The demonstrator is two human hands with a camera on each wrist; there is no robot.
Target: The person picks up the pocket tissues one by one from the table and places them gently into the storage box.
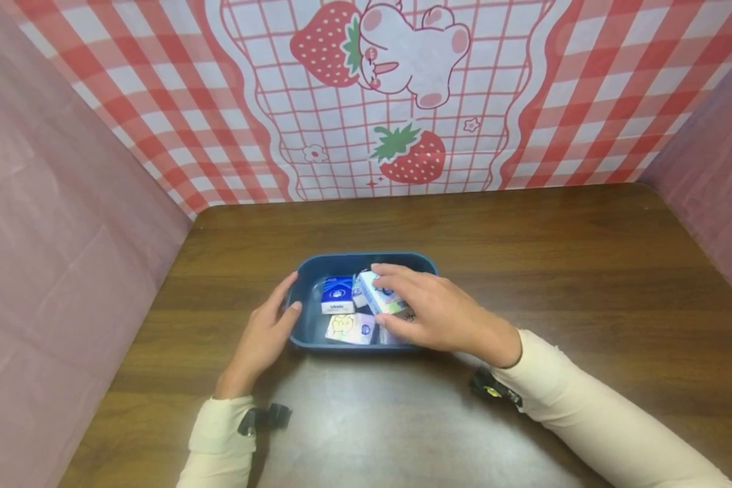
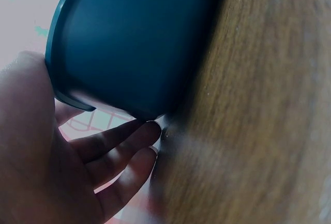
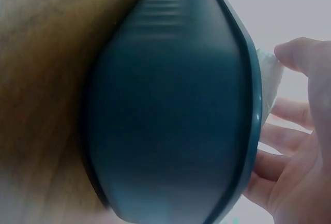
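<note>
A blue plastic bin (image 1: 308, 332) stands on the table with several small tissue packs in it. My left hand (image 1: 259, 339) holds the bin's left end, thumb and index finger at the rim; in the left wrist view, other fingers (image 2: 135, 175) curve beside its outer wall. With thumb and fingers, my right hand (image 1: 442, 308) pinches a white-and-blue tissue pack (image 1: 373, 293), tilted at the bin's right side. Left of it lies a dark blue tissue pack (image 1: 338, 295). A pale tissue pack with a cartoon drawing (image 1: 349, 328) is nearer me. Other packs beneath my right hand are partly hidden.
The wooden table (image 1: 549, 251) extends around the bin. Behind it hangs a red-and-white checked cloth (image 1: 396, 135) with strawberry prints. Pink curtains (image 1: 67, 237) flank both sides. A dark strap device (image 1: 262, 419) sits at each wrist.
</note>
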